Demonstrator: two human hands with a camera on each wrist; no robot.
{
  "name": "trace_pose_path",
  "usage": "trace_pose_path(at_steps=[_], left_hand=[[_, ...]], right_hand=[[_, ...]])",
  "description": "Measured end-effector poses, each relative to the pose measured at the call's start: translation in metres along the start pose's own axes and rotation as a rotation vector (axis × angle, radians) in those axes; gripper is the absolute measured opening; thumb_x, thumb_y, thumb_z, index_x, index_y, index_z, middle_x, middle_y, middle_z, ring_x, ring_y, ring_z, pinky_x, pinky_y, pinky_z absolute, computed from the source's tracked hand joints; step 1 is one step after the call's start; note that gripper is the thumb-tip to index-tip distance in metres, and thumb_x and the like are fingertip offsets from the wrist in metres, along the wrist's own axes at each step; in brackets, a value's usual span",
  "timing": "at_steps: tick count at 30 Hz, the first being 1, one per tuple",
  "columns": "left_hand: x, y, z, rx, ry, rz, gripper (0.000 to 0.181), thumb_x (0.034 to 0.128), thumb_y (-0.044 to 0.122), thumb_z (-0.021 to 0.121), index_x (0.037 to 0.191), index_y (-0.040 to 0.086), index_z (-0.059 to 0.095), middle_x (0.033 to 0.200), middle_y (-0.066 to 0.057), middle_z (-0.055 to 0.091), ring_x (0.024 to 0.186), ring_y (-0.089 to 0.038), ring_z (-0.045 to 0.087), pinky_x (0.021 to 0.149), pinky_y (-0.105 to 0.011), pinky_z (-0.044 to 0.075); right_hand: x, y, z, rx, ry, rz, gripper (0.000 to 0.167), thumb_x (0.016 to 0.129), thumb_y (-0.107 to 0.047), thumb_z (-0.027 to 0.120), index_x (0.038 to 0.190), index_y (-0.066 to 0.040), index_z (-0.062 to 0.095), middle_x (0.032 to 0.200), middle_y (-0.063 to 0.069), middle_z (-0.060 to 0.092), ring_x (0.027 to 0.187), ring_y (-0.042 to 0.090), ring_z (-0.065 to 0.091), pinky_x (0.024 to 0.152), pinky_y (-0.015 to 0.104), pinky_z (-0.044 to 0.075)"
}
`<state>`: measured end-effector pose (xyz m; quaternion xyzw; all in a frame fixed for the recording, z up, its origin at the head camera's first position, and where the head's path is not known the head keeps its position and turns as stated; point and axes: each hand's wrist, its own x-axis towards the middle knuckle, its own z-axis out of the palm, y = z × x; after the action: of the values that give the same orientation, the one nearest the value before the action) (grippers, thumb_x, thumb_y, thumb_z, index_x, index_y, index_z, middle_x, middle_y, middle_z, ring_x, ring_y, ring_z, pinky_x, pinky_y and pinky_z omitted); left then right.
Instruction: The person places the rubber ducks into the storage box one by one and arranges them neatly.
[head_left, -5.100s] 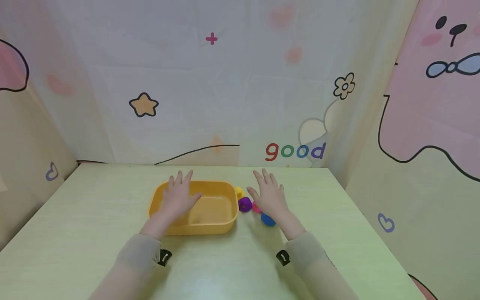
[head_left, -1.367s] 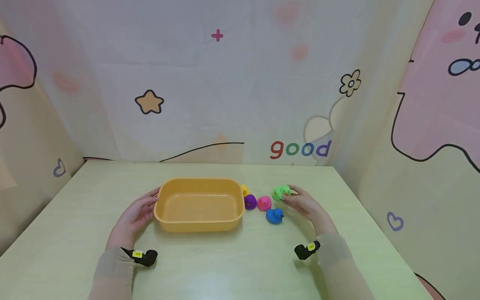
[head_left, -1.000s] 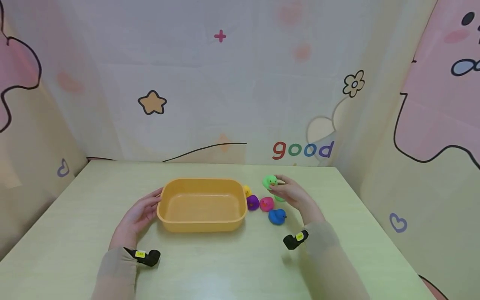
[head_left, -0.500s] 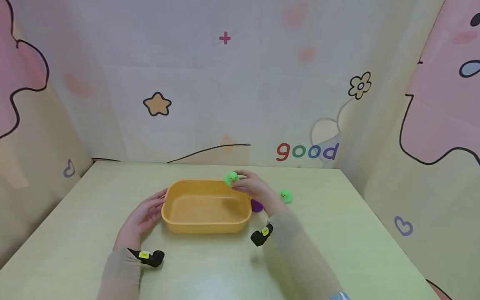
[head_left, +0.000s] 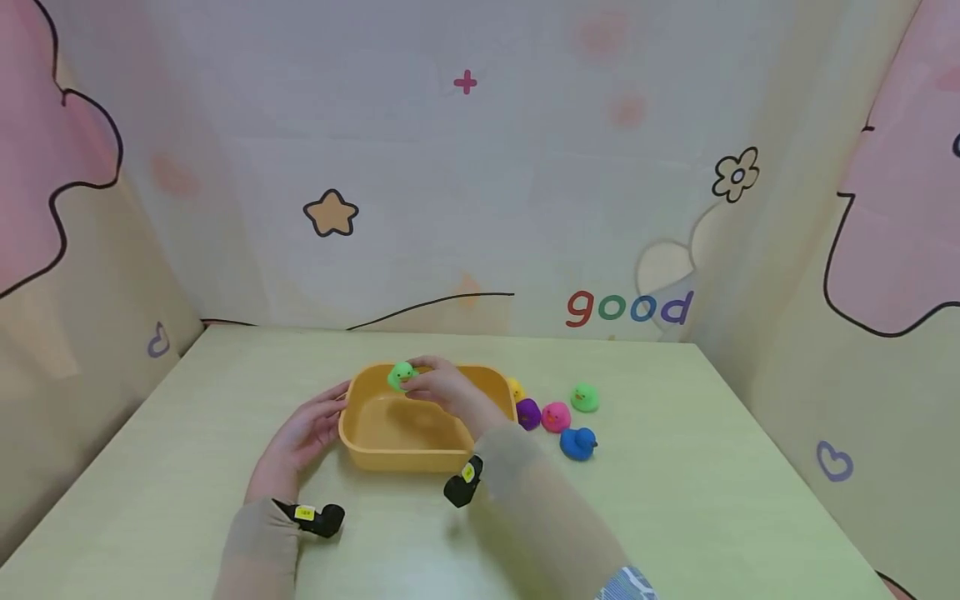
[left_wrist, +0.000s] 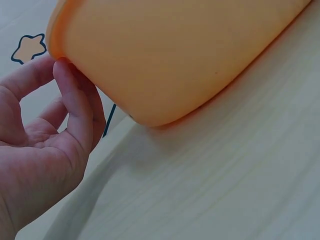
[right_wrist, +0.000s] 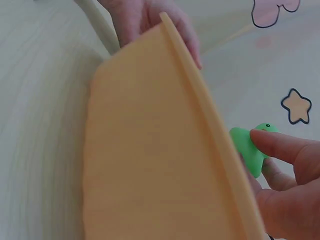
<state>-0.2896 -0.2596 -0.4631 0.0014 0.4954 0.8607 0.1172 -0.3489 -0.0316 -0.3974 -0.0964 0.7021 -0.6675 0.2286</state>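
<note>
Head view: right hand (head_left: pixel 448 390), grip pinching a green duck (head_left: pixel 400 377), hovers over an orange tub (head_left: pixel 390 461) toward eleven o'clock; left hand (head_left: pixel 309 429), fingers relaxed, touches its nine o'clock end. Low, gentle release looks best.

held duck (head_left: pixel 397 377) & loose duck (head_left: pixel 585 398) were lt green. also had a yellow duck (head_left: pixel 517 389), purple toy (head_left: pixel 528 415), pink duck (head_left: pixel 557 417) & blue duck (head_left: pixel 577 444). basin (head_left: pixel 412 461) was plain yellow-orange, table (head_left: pixel 697 492) pale green-cream w/ faint grain. sleeves (head_left: pixel 258 537) were beige, wrist cams (head_left: pixel 327 521) blk w/ yellow labels (head_left: pixel 305 512). backdrop (head_left: pixel 420 167) was pale gray-lilac w/ dk-outlined orange star (head_left: pixel 331 214), magenta plus sign (head_left: pixel 466 82) & multicolor "good" lettering (head_left: pixel 643 308).
</note>
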Motion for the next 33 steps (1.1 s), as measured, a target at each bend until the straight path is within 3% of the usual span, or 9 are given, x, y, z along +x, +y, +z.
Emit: trace_pose_path(at_steps=[2,7,11,14,16,20,23,27,33], left_hand=[[0.001,0.000,0.001,0.010,-0.002,0.006,0.036,0.1014,0.000,0.043,0.135,0.012,0.049,0.104,0.004,0.070,0.086,-0.006,0.066,0.074,-0.018,0.055],[0.003,0.001,0.004,0.023,0.004,-0.003,0.059,0.1017,0.001,0.043,0.155,0.002,0.018,0.105,0.007,0.069,0.089,-0.005,0.066,0.078,-0.018,0.055],[0.004,0.001,0.005,0.026,0.006,-0.007,0.062,0.1014,0.002,0.044,0.156,0.001,0.014,0.108,0.008,0.068,0.094,-0.004,0.066,0.082,-0.018,0.055],[0.003,0.000,0.004,0.022,-0.004,-0.005,0.063,0.1014,0.002,0.044,0.156,0.000,0.012,0.108,0.008,0.068,0.097,-0.004,0.065,0.083,-0.017,0.054],[0.001,0.000,0.002,0.021,-0.009,-0.006,0.063,0.1015,0.002,0.044,0.156,0.000,0.012,0.109,0.008,0.068,0.098,-0.003,0.065,0.084,-0.017,0.054],[0.000,0.000,0.000,0.032,-0.010,-0.004,0.063,0.1015,0.003,0.045,0.156,0.001,0.012,0.111,0.008,0.068,0.100,-0.003,0.064,0.084,-0.017,0.054],[0.000,0.000,0.000,0.042,-0.006,-0.005,0.062,0.1016,0.004,0.045,0.156,0.001,0.014,0.111,0.008,0.068,0.100,-0.004,0.065,0.085,-0.018,0.054],[0.000,-0.001,-0.001,0.045,-0.015,-0.011,0.062,0.1021,0.004,0.043,0.156,0.001,0.012,0.111,0.008,0.067,0.101,-0.004,0.065,0.087,-0.019,0.054],[0.001,0.000,-0.001,0.042,-0.023,-0.009,0.063,0.1022,0.004,0.043,0.156,0.001,0.011,0.111,0.008,0.067,0.100,-0.003,0.065,0.087,-0.018,0.054]], right_hand=[[-0.004,-0.004,0.010,-0.008,0.000,0.009,0.048,0.090,0.010,0.057,0.137,0.009,0.046,0.104,0.009,0.057,0.088,0.016,0.060,0.101,0.038,0.050],[-0.002,-0.001,0.022,-0.083,0.045,0.022,0.051,0.088,0.009,0.061,0.137,0.008,0.047,0.117,0.016,0.058,0.097,0.021,0.061,0.101,0.038,0.050],[0.081,0.063,0.005,-0.066,0.042,0.020,0.050,0.079,0.008,0.072,0.126,0.001,0.057,0.112,0.013,0.061,0.089,0.020,0.066,0.081,0.030,0.058],[0.123,0.095,-0.001,-0.054,0.014,0.045,0.049,0.074,0.008,0.075,0.120,0.000,0.061,0.104,0.010,0.062,0.081,0.018,0.066,0.070,0.028,0.059],[0.107,0.082,0.010,-0.114,0.037,0.070,0.049,0.076,0.006,0.075,0.123,0.000,0.061,0.110,0.012,0.062,0.086,0.019,0.065,0.075,0.031,0.059],[0.045,0.036,0.039,-0.197,0.113,0.109,0.046,0.085,0.008,0.066,0.130,0.002,0.058,0.121,0.015,0.060,0.097,0.022,0.061,0.090,0.035,0.056],[0.022,0.023,0.050,-0.237,0.137,0.092,0.043,0.086,0.008,0.063,0.128,0.005,0.057,0.117,0.013,0.060,0.089,0.018,0.057,0.084,0.030,0.056],[0.015,0.023,0.054,-0.322,0.136,0.077,0.043,0.085,0.006,0.067,0.126,0.004,0.058,0.112,0.009,0.060,0.080,0.013,0.050,0.071,0.021,0.050],[0.020,0.028,0.052,-0.405,0.128,0.062,0.043,0.081,0.002,0.074,0.122,0.000,0.063,0.121,0.012,0.062,0.084,0.015,0.051,0.075,0.023,0.048]])
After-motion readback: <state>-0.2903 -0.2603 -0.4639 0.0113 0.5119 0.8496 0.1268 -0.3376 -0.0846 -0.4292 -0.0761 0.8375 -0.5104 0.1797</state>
